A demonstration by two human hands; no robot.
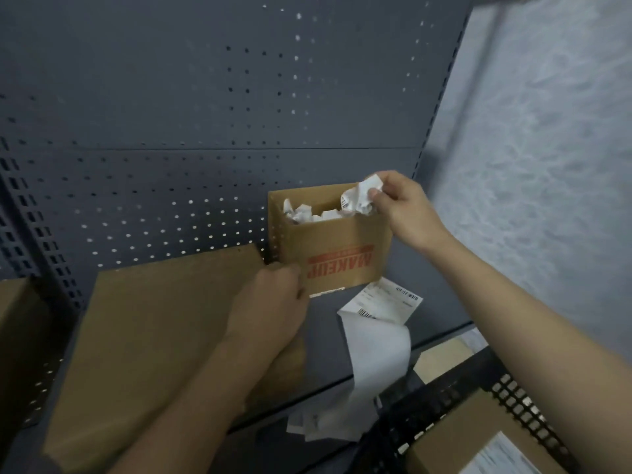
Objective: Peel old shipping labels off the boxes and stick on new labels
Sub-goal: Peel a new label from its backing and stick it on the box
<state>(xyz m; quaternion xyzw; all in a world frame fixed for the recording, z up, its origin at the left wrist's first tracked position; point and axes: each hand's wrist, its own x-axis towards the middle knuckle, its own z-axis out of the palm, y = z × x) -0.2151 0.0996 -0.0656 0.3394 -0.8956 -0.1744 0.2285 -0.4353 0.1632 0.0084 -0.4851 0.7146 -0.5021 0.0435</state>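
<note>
A small open cardboard box [337,254] with red upside-down "MAKEUP" print stands on the grey shelf and holds several crumpled white labels [301,213]. My right hand [398,206] pinches a crumpled white label [359,198] just above the box's right rim. My left hand [273,302] rests with curled fingers on a large flat cardboard box [143,343], close to the small box's lower left corner. A strip of new white labels [379,340] lies on the shelf and hangs over its front edge.
A grey pegboard wall [205,114] backs the shelf [431,302]. Another cardboard box [17,330] sits at far left. A black mesh basket [509,398] at lower right holds a box with a white label [499,453]. Paper scraps [314,422] lie below the shelf edge.
</note>
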